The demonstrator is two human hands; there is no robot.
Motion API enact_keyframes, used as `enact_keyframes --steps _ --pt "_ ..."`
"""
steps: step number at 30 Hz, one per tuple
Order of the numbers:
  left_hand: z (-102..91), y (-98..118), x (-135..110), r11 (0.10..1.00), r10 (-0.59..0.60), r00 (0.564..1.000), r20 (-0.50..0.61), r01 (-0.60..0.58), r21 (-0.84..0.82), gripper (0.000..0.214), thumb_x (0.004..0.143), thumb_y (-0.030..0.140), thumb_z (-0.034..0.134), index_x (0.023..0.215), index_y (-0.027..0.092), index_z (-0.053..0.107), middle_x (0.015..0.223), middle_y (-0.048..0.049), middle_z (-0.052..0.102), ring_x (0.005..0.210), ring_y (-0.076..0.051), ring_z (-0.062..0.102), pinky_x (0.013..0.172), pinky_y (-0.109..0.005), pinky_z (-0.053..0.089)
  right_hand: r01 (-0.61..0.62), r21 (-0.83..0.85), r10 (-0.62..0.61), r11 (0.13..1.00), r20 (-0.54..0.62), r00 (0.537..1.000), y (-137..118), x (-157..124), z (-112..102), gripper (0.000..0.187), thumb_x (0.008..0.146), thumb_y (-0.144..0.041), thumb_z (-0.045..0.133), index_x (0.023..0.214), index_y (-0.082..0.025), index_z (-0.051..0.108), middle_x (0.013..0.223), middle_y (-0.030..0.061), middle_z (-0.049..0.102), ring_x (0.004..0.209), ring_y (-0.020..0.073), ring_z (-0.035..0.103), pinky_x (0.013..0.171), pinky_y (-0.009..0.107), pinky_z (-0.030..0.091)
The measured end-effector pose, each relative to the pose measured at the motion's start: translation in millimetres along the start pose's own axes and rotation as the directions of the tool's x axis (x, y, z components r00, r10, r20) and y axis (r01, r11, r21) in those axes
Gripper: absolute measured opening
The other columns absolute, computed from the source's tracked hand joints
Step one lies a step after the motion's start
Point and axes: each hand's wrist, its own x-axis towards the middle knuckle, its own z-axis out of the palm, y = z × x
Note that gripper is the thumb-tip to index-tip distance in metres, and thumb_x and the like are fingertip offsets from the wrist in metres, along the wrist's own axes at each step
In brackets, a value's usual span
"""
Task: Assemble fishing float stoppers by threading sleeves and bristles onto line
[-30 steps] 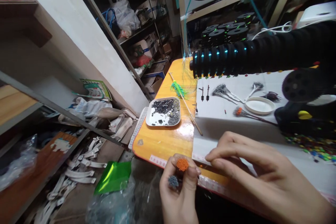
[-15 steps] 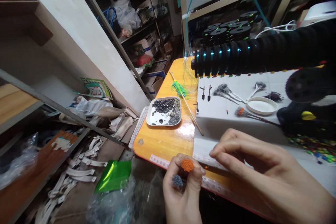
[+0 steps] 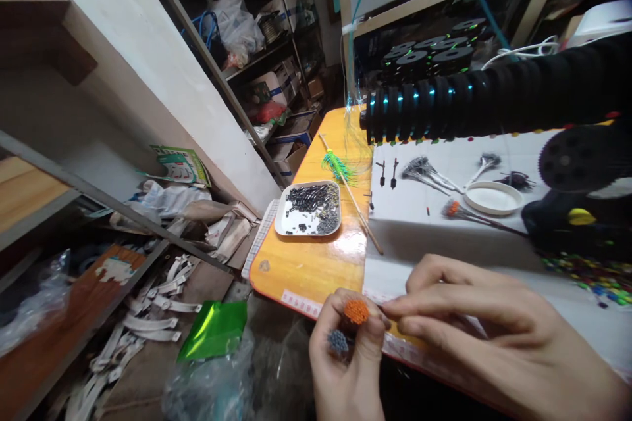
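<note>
My left hand (image 3: 353,375) is closed around two tight bundles seen end-on. One is an orange-tipped bundle (image 3: 356,311) between thumb and forefinger; the other is a grey-blue-tipped bundle (image 3: 338,341) lower in the curled fingers. Their lengths are hidden behind the hand. My right hand (image 3: 474,322) comes in from the right, its thumb and forefinger drawn together right beside the left thumb. Whatever thin piece may be in that pinch is too small to make out. Both hands are over the table's front edge.
A white tray (image 3: 284,223) of small black and grey pieces sits on the orange table (image 3: 276,273). Right of it lies a wooden stick (image 3: 356,205) with green strands. Grey bundles (image 3: 419,169), an orange-tipped bundle (image 3: 451,209) and a white lid (image 3: 492,198) lie beneath a black ribbed roller (image 3: 444,105).
My right hand has moved left and slightly down, bringing its fingertips up to the left thumb. The left hand with its bundles has barely shifted.
</note>
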Motion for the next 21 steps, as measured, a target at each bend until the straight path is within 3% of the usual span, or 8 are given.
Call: enact_keyframes --steps 6,9,13,16,17,18,21 --pt "0.5 -4.3 -1.6 0.997 0.047 0.999 0.016 -0.048 0.055 0.029 0.087 0.049 0.081 0.08 0.022 0.073 0.074 0.0016 0.064 0.073 -0.014 0.059 0.071 -0.022 0.046 0.157 -0.117 -0.153 0.981 0.043 0.987 7.6 -7.6 2.9 0.024 0.097 -0.019 0.07 0.113 -0.034 0.079 0.086 0.0023 0.069 0.067 0.0134 0.069 0.054 0.019 0.052" --pt "-1.1 -2.5 0.4 0.966 0.221 0.975 -0.012 -0.217 0.142 0.024 0.091 0.042 0.078 0.079 0.023 0.07 0.074 0.0027 0.063 0.072 -0.013 0.059 0.07 -0.02 0.046 0.208 -0.235 -0.195 0.949 0.076 0.978 6.3 -8.2 3.7 0.016 0.099 -0.015 0.062 0.102 -0.027 0.071 0.086 0.0016 0.067 0.067 0.0114 0.068 0.056 0.018 0.051" --pt "-22.0 9.0 17.5 0.791 0.519 0.854 -0.034 -0.464 0.399 0.015 0.098 0.03 0.07 0.084 0.025 0.068 0.08 0.0026 0.064 0.076 -0.014 0.06 0.073 -0.02 0.048 0.228 -0.343 -0.221 0.911 0.058 0.973 4.8 -3.1 -0.2 0.013 0.099 -0.014 0.058 0.096 -0.026 0.063 0.086 -0.0006 0.066 0.067 0.0098 0.067 0.057 0.018 0.051" --pt "-49.1 25.3 41.4 0.545 0.653 0.755 0.058 -0.522 0.656 0.008 0.099 0.022 0.065 0.092 0.026 0.064 0.088 0.0011 0.067 0.084 -0.017 0.065 0.08 -0.026 0.051 0.2 -0.333 -0.205 0.921 0.019 0.978 4.3 2.0 -3.2 0.014 0.098 -0.015 0.059 0.091 -0.026 0.062 0.083 -0.0032 0.067 0.066 0.0088 0.066 0.057 0.017 0.051" --pt "-57.2 31.5 49.6 0.447 0.644 0.75 0.151 -0.53 0.72 0.009 0.099 0.021 0.063 0.091 0.027 0.064 0.089 0.0006 0.067 0.084 -0.018 0.066 0.08 -0.029 0.051 0.177 -0.314 -0.183 0.933 0.011 0.983 3.8 3.3 -3.4 0.015 0.098 -0.015 0.059 0.089 -0.026 0.062 0.08 -0.0042 0.067 0.064 0.0084 0.066 0.056 0.016 0.05" --pt "-63.9 37.4 56.9 0.397 0.598 0.77 0.221 -0.524 0.753 0.009 0.096 0.019 0.065 0.092 0.027 0.066 0.092 -0.0008 0.068 0.085 -0.02 0.067 0.078 -0.031 0.052 0.141 -0.291 -0.145 0.946 0.007 0.989 3.1 4.4 -3.1 0.016 0.099 -0.017 0.059 0.086 -0.026 0.062 0.076 -0.005 0.067 0.062 0.0083 0.065 0.055 0.015 0.05" --pt "-71.5 50.0 67.7 0.33 0.443 0.839 0.315 -0.479 0.813 0.02 0.087 0.019 0.073 0.106 0.027 0.074 0.114 -0.0077 0.066 0.099 -0.027 0.069 0.081 -0.038 0.053 0.0 -0.22 -0.001 0.976 -0.007 1.0 0.6 6.3 -0.8 0.024 0.102 -0.027 0.055 0.078 -0.026 0.06 0.066 -0.006 0.063 0.055 0.0096 0.06 0.049 0.016 0.048"
